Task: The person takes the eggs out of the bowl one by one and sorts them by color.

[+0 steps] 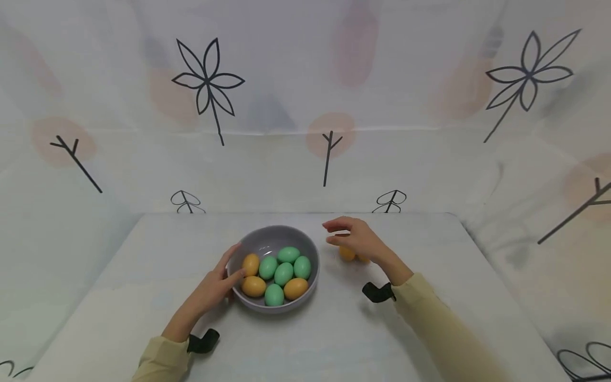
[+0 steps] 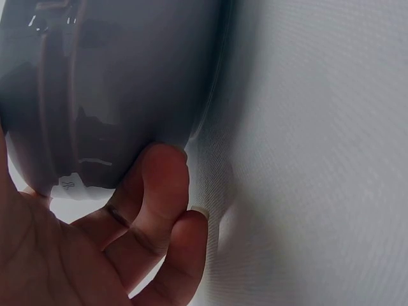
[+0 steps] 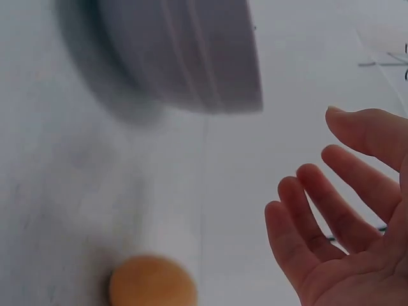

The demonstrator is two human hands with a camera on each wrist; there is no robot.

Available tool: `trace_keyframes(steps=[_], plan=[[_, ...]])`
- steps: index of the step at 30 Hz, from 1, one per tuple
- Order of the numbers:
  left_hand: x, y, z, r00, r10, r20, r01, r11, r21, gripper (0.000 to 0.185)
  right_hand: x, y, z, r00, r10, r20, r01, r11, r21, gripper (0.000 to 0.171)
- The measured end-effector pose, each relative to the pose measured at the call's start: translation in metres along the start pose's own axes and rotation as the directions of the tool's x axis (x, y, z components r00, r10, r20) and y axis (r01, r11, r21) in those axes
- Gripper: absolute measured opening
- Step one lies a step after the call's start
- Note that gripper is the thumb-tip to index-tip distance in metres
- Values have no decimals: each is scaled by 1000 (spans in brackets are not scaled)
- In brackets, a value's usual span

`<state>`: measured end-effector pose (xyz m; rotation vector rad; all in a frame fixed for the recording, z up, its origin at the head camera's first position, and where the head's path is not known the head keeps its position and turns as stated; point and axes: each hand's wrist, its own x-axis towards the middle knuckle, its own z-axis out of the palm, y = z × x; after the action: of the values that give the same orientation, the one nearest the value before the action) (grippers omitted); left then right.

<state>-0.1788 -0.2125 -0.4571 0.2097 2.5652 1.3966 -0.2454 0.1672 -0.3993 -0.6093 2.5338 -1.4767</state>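
Note:
A grey bowl (image 1: 268, 240) on the white table holds several green eggs (image 1: 284, 274) and three orange eggs (image 1: 254, 286). My left hand (image 1: 212, 289) grips the bowl's left side, thumb over the rim. In the left wrist view, curled fingers (image 2: 167, 182) bear on the outside of the bowl low down. To the right of the bowl, my right hand (image 1: 359, 239) hovers with nothing in it, its fingers spread and relaxed in the right wrist view. Below that hand lie two orange eggs (image 1: 347, 254), partly hidden by it in the head view.
The white table (image 1: 334, 339) has a back edge against a hanging white cloth (image 1: 286, 170) printed with flowers and twigs. Cloth also hangs at both sides. Dark wrist mounts (image 1: 204, 341) stick out from both sleeves.

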Motion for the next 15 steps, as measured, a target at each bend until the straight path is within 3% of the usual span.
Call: trace_keyframes(steps=[4,11,15], plan=[[1,1,0,1000,0,5,0,1000,1,69,11,-14,13,999,-2,34,1,1000,23,39],[1,1,0,1000,-11,1,11,1000,14,71,31,-32,38,990,-78,121,70,995,70,45],[1,1,-1,1000,-9,0,9,1000,6,70,43,-41,51,983,-98,153,92,995,51,44]])
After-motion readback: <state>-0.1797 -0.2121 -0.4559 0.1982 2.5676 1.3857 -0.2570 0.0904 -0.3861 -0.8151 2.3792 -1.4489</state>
